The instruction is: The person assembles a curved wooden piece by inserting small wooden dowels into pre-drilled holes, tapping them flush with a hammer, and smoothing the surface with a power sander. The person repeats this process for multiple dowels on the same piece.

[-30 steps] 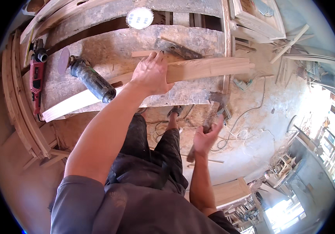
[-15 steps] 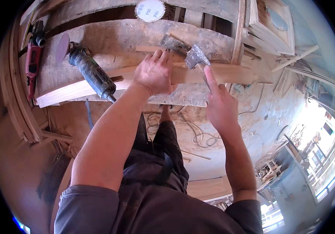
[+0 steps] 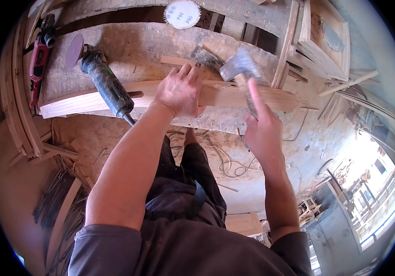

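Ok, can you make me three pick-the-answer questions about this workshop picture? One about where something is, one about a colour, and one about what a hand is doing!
1. Where does the angle grinder lie?
A. on the floor
B. on the workbench, left of the left hand
C. in the right hand

2. What colour is the power tool at the far left edge of the bench?
A. red
B. yellow
C. white

3. What is the right hand doing?
A. resting flat on the plank
B. hanging free
C. holding a hatchet raised above the plank

Answers:
1. B, its dark body lies across the bench beside the left hand.
2. A, its casing is red with black parts.
3. C, its fingers wrap the handle and the grey head is up over the wood, while the left hand presses the plank down.
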Motion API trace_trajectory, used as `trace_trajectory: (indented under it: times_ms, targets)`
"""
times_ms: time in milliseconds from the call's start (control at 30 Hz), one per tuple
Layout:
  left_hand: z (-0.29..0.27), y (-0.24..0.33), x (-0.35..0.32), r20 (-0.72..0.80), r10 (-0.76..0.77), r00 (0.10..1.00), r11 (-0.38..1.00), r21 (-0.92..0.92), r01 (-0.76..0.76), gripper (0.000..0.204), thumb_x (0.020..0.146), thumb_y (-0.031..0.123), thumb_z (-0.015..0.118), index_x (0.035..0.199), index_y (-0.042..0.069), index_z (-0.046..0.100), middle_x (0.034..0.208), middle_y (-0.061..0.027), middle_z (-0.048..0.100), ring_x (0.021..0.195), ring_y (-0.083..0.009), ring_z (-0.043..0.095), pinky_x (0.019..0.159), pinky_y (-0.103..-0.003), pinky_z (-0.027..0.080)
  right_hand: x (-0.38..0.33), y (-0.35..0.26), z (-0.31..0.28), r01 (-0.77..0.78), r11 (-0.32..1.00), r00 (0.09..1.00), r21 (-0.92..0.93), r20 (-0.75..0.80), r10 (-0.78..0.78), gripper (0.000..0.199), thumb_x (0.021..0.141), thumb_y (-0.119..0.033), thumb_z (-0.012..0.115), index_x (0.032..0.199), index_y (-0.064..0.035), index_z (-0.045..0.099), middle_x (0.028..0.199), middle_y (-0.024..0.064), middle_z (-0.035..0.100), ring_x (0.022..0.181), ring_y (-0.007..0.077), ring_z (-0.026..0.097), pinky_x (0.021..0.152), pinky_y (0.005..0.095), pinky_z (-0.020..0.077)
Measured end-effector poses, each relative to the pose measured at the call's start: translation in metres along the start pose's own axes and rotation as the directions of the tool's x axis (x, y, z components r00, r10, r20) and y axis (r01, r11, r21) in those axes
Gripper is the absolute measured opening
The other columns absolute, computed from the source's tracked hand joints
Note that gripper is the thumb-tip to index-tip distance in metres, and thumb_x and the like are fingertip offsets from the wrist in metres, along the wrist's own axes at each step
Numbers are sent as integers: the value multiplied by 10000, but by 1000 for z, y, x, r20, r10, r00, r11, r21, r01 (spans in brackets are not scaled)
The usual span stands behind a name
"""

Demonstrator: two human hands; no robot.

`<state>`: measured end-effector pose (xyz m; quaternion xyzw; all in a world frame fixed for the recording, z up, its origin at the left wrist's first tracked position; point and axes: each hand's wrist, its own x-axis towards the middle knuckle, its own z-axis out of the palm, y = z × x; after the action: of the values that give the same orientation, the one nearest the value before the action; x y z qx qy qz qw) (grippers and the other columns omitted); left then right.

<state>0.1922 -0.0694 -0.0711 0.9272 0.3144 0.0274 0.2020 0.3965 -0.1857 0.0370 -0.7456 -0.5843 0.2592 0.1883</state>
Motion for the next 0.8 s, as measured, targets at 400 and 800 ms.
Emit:
trace_trajectory:
  times_ms: [400, 800]
  targets:
    - [-3, 1, 0, 19, 0, 1000, 1000, -9, 0, 495, 596, 394, 844, 919, 62, 669, 1066, -96, 586, 1033, -290, 562, 873, -401, 510, -2, -8, 5, -44, 997, 991, 57, -122, 50, 797, 851, 50, 629, 1584, -170, 404, 936, 167, 664, 790, 357, 680, 694, 456, 543]
    - [-7, 3, -1, 57, -30, 998, 999, -34, 32, 559, 620, 399, 844, 1028, 51, 686, 1127, -113, 594, 1082, -306, 571, 935, -417, 511, -7, -3, 20, -34, 999, 982, 37, -186, 40, 872, 846, 41, 651, 1607, -258, 348, 868, 162, 628, 777, 377, 668, 697, 484, 529]
